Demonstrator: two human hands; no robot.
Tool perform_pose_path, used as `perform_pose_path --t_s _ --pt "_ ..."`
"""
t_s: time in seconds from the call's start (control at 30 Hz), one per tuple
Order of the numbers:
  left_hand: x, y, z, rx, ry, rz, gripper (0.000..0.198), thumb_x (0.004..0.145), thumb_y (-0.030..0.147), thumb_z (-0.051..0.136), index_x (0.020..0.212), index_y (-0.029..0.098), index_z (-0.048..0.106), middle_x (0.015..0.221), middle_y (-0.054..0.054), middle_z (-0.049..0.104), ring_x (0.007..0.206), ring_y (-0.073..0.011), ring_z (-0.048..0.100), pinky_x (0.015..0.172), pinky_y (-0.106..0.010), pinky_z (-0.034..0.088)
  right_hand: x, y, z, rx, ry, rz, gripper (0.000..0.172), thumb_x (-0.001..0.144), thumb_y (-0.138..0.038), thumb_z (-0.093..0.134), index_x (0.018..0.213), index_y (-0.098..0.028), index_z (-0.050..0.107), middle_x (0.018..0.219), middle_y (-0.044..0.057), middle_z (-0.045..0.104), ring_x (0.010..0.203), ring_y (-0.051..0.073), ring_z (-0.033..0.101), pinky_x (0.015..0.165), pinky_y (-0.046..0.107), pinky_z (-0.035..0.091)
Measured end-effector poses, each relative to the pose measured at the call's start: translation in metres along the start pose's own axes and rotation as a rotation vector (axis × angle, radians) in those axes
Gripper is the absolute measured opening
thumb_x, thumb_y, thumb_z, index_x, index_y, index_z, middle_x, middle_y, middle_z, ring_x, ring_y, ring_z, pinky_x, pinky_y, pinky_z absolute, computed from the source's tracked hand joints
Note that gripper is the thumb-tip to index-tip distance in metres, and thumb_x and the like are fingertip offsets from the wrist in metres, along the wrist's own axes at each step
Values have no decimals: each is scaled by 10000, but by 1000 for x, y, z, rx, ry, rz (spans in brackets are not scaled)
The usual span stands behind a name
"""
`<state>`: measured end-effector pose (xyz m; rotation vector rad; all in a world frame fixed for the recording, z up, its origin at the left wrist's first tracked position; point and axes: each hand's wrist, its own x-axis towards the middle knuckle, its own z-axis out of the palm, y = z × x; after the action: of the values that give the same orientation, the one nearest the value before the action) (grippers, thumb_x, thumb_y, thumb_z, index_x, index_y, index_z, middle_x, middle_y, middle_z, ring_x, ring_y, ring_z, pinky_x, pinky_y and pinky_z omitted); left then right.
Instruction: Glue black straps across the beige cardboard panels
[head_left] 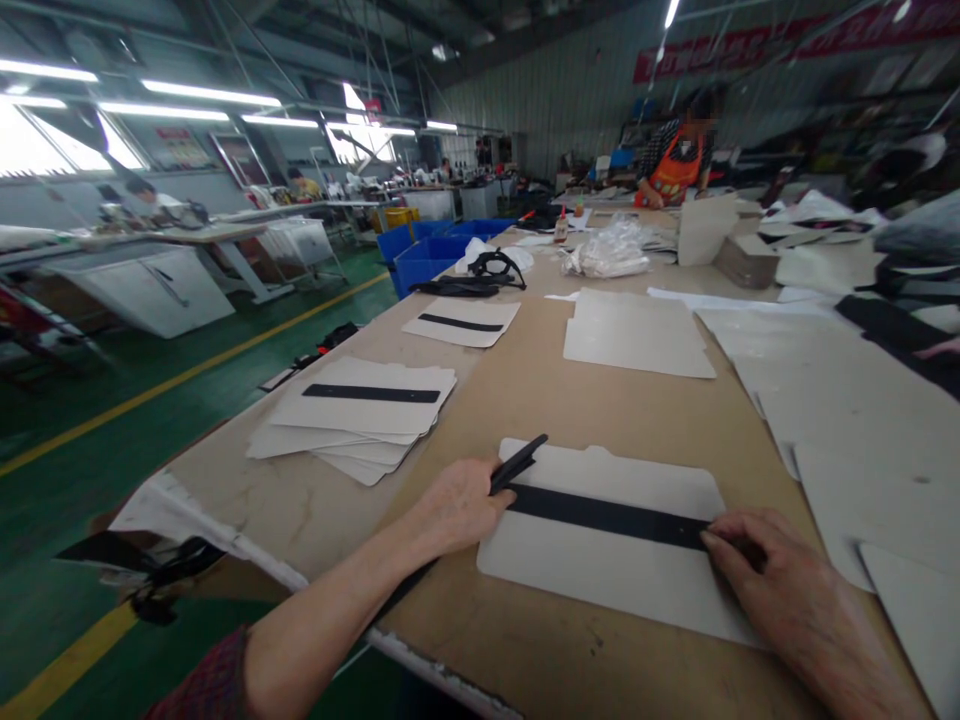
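A pale grey sheet (585,580) with a small tab on its far edge lies flat before me. Across its middle runs a black strip (607,516). My left hand (465,500) is closed around more dark strips (519,464), whose ends stick out past the fingers, and it rests by the left end of the laid strip. Thumb and forefinger of my right hand (772,570) pinch at the strip's right end, over the sheet's right side. The fingertips cover both ends of the strip.
Left of the sheet lies a pile of similar sheets (360,415), a black strip on top. Farther back are another stripped sheet (461,324) and plain sheets (637,335). Large pale sheets (885,440) cover the right side. Blue bins (427,260) stand beyond; a person (675,165) works at the far end.
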<state>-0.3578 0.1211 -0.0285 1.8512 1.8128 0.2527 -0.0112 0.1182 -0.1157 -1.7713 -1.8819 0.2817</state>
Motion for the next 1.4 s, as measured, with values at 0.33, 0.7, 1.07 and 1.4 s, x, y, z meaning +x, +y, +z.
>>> perform_pose_path --t_s 0.33,0.7,1.07,1.4 --pt "5 -1 5 72 21 -13 233 835 329 575 989 199 693 951 -84 755 930 -261 706 748 -300 493 -1 0 -1 -17 -12 20 238 827 -460 517 812 -263 648 941 35 670 810 212 633 731 348 484" --pt "-7 11 14 284 64 146 289 835 102 540 1088 221 610 1176 -53 577 963 -180 659 838 -286 514 -2 -11 -3 19 23 -28 256 862 -422 486 927 -256 669 974 42 686 784 202 669 713 345 530" --pt "-16 14 25 535 -71 405 615 803 -14 384 1340 244 535 1203 -61 605 1002 -220 640 852 -344 537 -29 -42 -14 -537 -72 -334 550 843 -37 426 1261 -323 641 1145 54 665 943 203 637 585 239 526" --pt "-19 -5 21 415 -10 507 513 795 76 486 1245 293 601 1147 -25 636 914 -203 680 784 -300 549 -15 -2 -8 -402 94 -466 310 860 -224 481 1024 -278 738 1120 79 723 1014 280 680 871 445 581"
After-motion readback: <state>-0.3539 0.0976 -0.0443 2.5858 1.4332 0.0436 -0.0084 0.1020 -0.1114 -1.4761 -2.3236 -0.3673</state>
